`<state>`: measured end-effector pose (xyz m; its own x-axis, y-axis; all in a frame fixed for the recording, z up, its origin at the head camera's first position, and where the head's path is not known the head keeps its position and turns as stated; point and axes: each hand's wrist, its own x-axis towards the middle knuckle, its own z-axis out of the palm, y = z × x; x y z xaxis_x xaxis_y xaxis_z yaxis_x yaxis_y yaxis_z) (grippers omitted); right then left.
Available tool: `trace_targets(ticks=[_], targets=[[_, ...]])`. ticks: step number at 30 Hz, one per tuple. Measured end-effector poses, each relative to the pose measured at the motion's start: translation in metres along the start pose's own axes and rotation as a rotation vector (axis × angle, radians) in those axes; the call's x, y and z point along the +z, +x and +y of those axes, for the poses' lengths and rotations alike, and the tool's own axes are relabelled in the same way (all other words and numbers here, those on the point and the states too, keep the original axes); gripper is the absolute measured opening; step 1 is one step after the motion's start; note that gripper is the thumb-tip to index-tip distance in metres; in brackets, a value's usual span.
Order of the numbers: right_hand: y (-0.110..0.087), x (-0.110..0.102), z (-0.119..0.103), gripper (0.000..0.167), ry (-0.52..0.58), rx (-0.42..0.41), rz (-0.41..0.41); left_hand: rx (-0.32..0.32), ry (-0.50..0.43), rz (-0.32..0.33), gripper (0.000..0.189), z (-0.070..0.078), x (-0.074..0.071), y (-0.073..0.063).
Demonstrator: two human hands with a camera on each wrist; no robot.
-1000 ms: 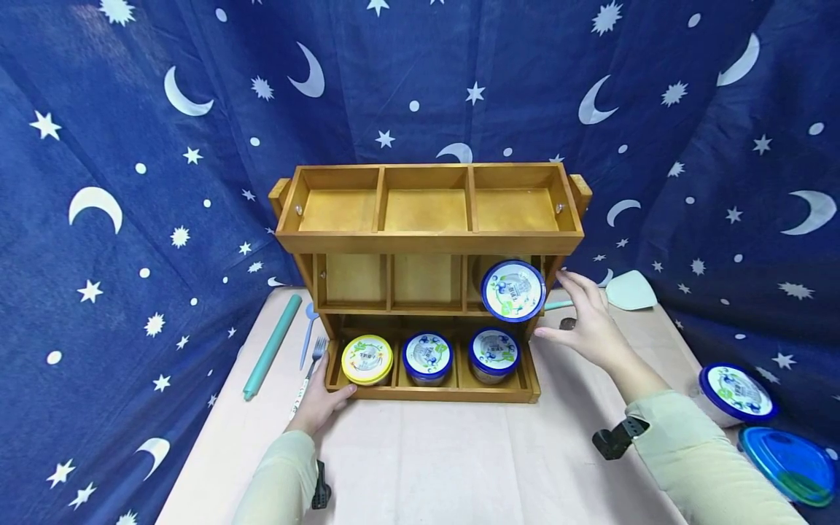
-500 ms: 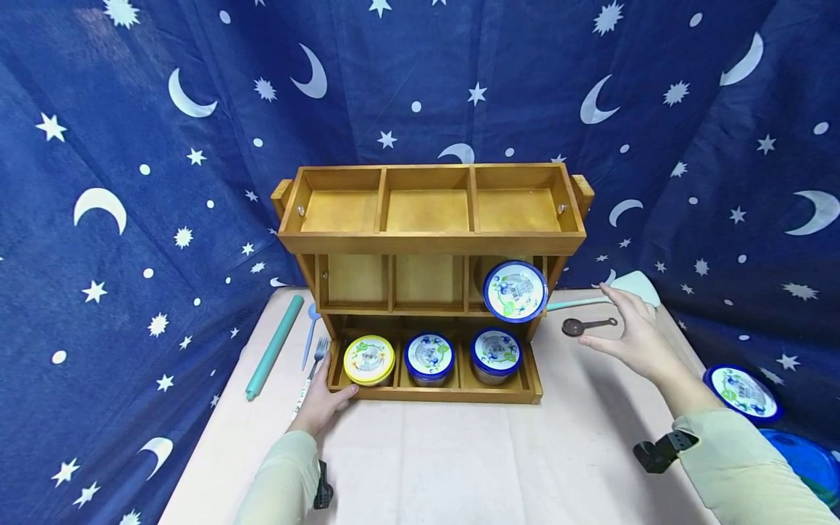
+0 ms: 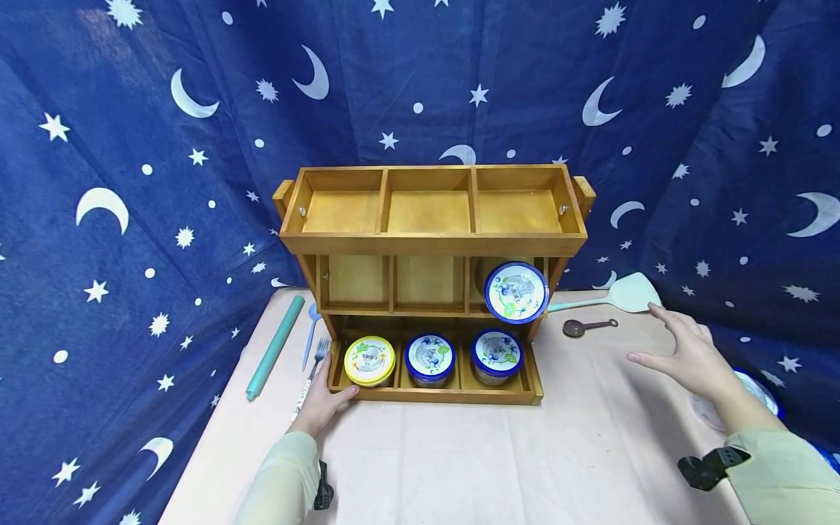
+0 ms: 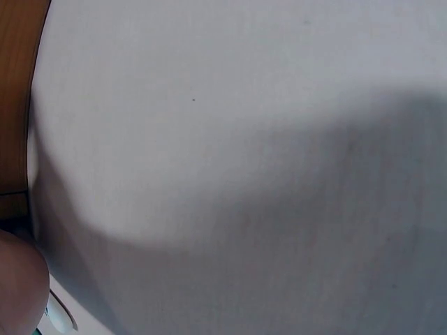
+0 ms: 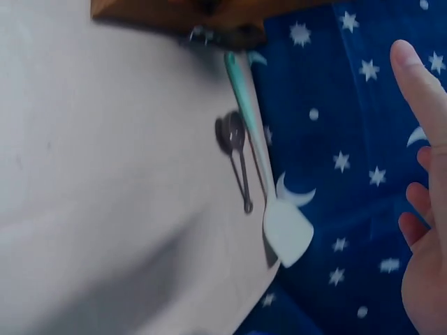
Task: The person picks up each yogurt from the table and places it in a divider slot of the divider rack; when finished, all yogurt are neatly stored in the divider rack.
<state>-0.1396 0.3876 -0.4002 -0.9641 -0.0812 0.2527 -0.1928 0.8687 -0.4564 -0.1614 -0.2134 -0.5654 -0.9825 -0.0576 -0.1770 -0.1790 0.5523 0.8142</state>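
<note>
A three-tier wooden rack with divided compartments stands at the middle of the table. My left hand holds its lower left corner, thumb along the front edge. In the bottom tier sit a yellow-lidded tub and two blue-lidded tubs, one in the middle and one on the right. A larger blue-lidded tub rests tilted in the right compartment of the middle tier. My right hand, fingers spread and holding nothing, hovers at the right. Another blue-lidded tub is partly hidden behind it.
Right of the rack lie a pale green spatula and a brown measuring spoon. On the left are a teal rod, a blue spoon and a fork. A blue star-patterned cloth hangs behind.
My right hand has moved away from the tub on the middle tier, rightward across the table, uncovering the measuring spoon and spatula. My left hand stays at the rack's corner.
</note>
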Motion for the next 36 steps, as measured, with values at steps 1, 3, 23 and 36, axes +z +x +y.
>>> trace_targets(ticks=[1,3,23,36], targets=[[-0.002,-0.001,0.005,0.101,-0.004,0.006,-0.005,0.0,-0.002,0.002,0.106,0.0,0.0,0.0],[-0.006,-0.002,0.013,0.103,-0.006,0.035,-0.017,-0.005,-0.007,0.004,0.106,-0.001,0.001,-0.001],[-0.053,-0.023,0.09,0.101,-0.168,0.303,-0.115,-0.025,-0.005,0.01,0.105,0.007,0.006,-0.007],[-0.069,-0.019,0.123,0.108,-0.248,0.423,-0.106,-0.019,0.001,0.012,0.106,0.004,0.004,-0.008]])
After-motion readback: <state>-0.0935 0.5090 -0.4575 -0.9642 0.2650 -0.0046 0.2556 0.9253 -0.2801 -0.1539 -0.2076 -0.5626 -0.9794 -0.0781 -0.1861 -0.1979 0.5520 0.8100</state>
